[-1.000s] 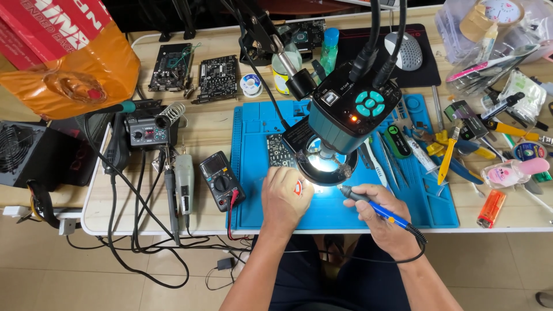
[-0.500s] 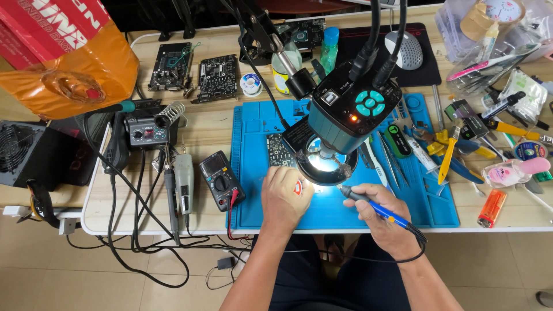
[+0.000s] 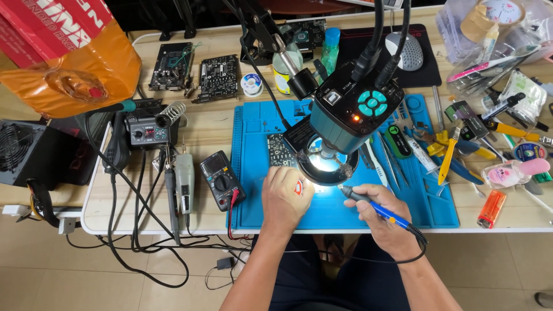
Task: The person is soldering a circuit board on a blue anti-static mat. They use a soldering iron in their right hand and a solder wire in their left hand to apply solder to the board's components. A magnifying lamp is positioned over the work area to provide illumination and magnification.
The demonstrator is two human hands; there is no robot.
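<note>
Blue mat [image 3: 259,173]: one, flat on the wooden table [image 3: 213,124]; every place below is told from this mat
Microscope camera [image 3: 351,115]: one, dark teal, hanging over the middle of the mat, with one bright ring light [image 3: 325,164] under it
Left hand [image 3: 285,198]: on the mat's front part, curled in a loose fist just left of the ring light; what the fingers hold is hidden, so I cannot tell
Right hand [image 3: 380,210]: at the mat's front edge, fingers closed tight around one blue soldering iron [image 3: 374,207]
Soldering iron tip: points left, toward the lit spot under the ring light
Small circuit board [image 3: 282,152]: one, lying on the mat just behind the left hand
Multimeter [image 3: 222,179]: one, black, touching the mat's left edge
Soldering station [image 3: 147,129]: one, well left of the mat
Bigger circuit boards: two, [image 3: 171,66] and [image 3: 218,76], behind the mat's left corner
Orange lighter [image 3: 491,208]: one, just right of the mat
Yellow pliers [image 3: 448,155]: one, at the mat's right edge
</note>
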